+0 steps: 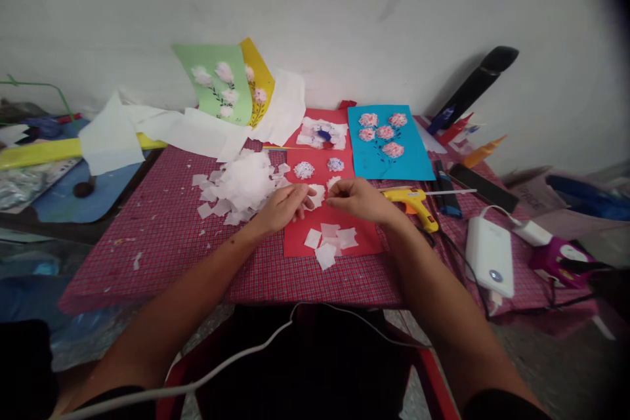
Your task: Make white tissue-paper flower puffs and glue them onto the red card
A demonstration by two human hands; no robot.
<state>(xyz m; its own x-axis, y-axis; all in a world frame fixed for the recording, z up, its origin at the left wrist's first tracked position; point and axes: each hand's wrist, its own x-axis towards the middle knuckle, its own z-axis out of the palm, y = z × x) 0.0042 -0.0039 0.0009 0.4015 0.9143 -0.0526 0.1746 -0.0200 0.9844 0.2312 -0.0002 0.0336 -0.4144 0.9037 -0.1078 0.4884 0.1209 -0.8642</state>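
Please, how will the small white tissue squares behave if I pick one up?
Probably light and floppy: the white tissue paper squares on the red card look thin. They may tear easily, and the loose heap beside the left hand could scatter at a small push.

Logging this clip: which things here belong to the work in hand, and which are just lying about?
In use: left hand, right hand, red paper sheet, white tissue squares.
Lying about: yellow glue gun, white power bank, blue card with pink flowers.
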